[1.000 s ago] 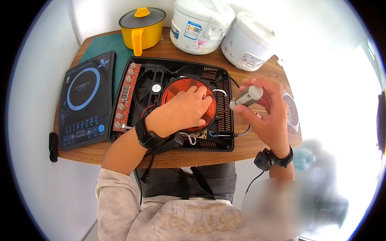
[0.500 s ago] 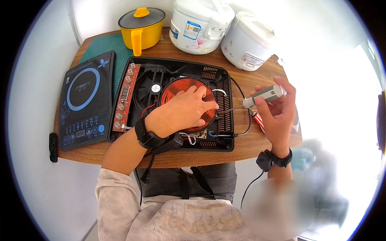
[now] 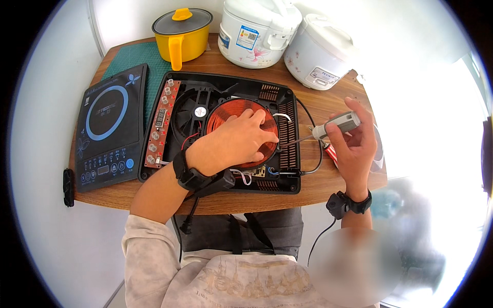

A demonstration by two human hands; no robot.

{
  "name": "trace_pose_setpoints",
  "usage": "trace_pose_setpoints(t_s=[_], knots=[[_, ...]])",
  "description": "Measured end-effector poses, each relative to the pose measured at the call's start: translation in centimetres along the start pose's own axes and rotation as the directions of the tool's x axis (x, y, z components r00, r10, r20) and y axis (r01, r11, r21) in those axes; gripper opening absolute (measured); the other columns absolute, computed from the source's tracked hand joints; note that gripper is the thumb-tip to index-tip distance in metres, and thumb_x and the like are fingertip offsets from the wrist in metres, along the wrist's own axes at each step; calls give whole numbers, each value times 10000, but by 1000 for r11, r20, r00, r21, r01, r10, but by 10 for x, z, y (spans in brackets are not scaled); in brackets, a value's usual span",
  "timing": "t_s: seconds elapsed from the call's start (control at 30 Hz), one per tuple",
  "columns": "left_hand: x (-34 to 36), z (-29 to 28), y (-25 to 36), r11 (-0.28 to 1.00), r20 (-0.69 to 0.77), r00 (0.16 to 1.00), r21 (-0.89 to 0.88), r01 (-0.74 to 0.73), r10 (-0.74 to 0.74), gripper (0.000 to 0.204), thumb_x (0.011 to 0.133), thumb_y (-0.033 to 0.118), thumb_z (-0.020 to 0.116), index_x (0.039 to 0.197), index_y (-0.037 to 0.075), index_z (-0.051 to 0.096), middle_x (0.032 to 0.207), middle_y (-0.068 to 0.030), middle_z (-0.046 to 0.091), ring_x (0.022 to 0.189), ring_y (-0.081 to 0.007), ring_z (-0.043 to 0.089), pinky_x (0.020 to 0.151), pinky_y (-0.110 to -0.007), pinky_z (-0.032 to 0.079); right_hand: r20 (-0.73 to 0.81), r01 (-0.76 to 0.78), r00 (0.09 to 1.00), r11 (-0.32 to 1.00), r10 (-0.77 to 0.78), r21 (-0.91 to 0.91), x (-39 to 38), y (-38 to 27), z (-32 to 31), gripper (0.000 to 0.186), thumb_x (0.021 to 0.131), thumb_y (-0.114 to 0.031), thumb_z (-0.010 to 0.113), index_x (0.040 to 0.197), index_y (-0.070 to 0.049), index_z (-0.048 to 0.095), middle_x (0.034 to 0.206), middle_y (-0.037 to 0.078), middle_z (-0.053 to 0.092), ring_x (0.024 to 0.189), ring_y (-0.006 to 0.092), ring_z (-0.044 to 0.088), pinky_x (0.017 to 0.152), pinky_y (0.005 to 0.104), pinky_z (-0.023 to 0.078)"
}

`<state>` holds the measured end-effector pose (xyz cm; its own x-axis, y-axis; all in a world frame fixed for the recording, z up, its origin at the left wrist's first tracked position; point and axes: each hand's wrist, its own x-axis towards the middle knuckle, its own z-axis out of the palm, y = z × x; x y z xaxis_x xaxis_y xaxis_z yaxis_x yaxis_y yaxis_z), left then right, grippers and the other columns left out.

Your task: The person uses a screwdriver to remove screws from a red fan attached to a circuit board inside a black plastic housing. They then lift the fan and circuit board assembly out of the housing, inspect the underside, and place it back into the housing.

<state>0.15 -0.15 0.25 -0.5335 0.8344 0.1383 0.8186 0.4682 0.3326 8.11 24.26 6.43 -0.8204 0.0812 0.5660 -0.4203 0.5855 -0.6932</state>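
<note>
My left hand point(image 3: 233, 141) rests with fingers spread on the copper coil point(image 3: 228, 108) inside an opened black cooker housing point(image 3: 221, 82). Its forefinger reaches the coil's right edge, by the tip of a screwdriver. My right hand point(image 3: 354, 154) is closed on that screwdriver's grey-and-white handle point(image 3: 339, 123), holding it slanted, its thin shaft pointing down-left to the coil's rim. A red board with buttons point(image 3: 160, 123) lines the housing's left side, beside a black fan point(image 3: 185, 118). A red-striped item point(image 3: 331, 155) lies partly hidden below the right hand.
A black cooktop panel point(image 3: 108, 128) lies left on a green mat point(image 3: 126, 59). A yellow pot point(image 3: 187, 49) and two white rice cookers point(image 3: 249, 54) point(image 3: 313, 61) stand along the back of the wooden table point(image 3: 246, 203). Cables run right of the housing and down below its front.
My right hand has moved right and tipped the screwdriver nearer horizontal, uncovering the red-striped item and shaft. My left forefinger has stretched slightly rightward toward the shaft's tip.
</note>
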Motion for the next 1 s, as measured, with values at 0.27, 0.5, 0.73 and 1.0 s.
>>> trace_pose_setpoints(t_s=[0.27,0.5,0.73,1.0], knots=[[-1,-1,1,1000,3,1000,2,9,-9,482,856,249,803,1324,210,698,1227,-158,561,1154,-348,588,964,-445,561,9,-88,996,996,87,32,8,5,0,533,929,-18,757,1429,-53,577,1086,63,682,932,117,693,802,275,603],[-1,1,0,1000,6,1000,16,10,-10,493,859,261,801,1337,216,689,1231,-158,558,1158,-350,584,957,-446,560,5,-98,995,993,98,61,9,4,2,532,939,-28,752,1438,-54,569,1066,59,681,921,113,692,800,269,601],[0,1,1,1000,5,1000,10,9,-9,487,856,251,804,1328,212,692,1217,-161,562,1150,-348,591,960,-449,560,0,-72,997,997,73,34,9,9,5,526,928,-43,770,1422,-60,589,1039,56,699,919,117,702,788,269,605],[-1,1,0,1000,-5,1000,-5,-1,1,479,849,247,806,1313,197,695,1216,-167,564,1145,-356,594,961,-448,558,99,86,992,993,-77,-86,17,-5,7,603,887,-119,840,1436,-90,594,1153,99,768,976,151,740,791,295,604]])
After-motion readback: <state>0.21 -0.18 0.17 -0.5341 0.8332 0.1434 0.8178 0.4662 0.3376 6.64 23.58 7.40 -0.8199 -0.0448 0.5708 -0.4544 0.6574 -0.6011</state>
